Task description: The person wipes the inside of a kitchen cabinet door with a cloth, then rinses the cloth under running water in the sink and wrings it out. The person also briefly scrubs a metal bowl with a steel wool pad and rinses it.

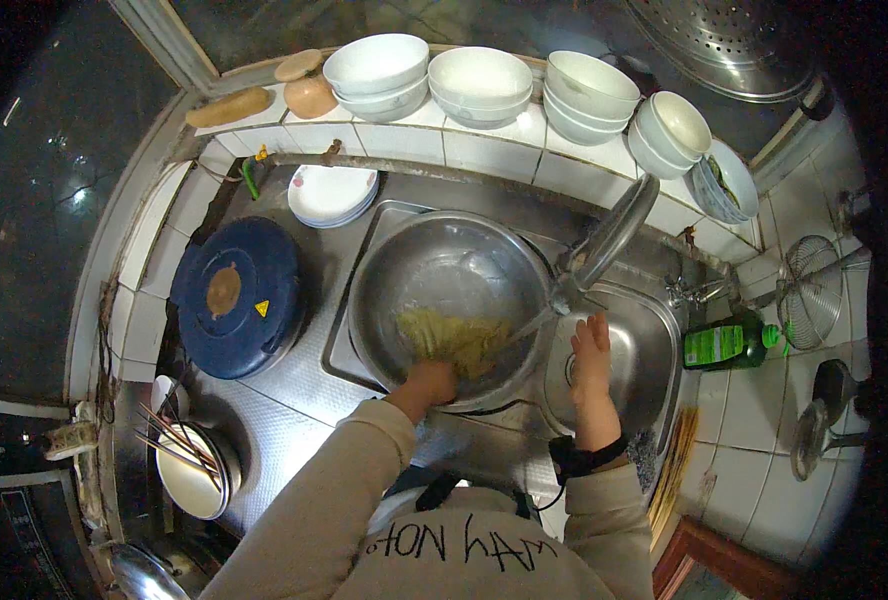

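A large stainless steel basin (451, 255) sits over the left side of the double sink, with yellow-green leafy vegetables (451, 337) in its lower part. My left hand (430, 381) reaches over the near rim, its fingers down at the vegetables and partly hidden; whether it grips them is unclear. Over the right sink bowl (639, 337) my right hand (591, 356) is raised, holding nothing, fingers extended close together. Just beyond it the metal faucet (609, 232) points toward the basin, and a stream of water runs from its end into the basin.
A dark blue round lid (241, 300) and stacked plates (331, 193) lie left. White bowls (376, 75) line the tiled ledge behind. A pot with chopsticks (193, 472) stands near left. Right are a green dish-soap bottle (721, 345), a bamboo brush (673, 469) and a hanging wire strainer (811, 289).
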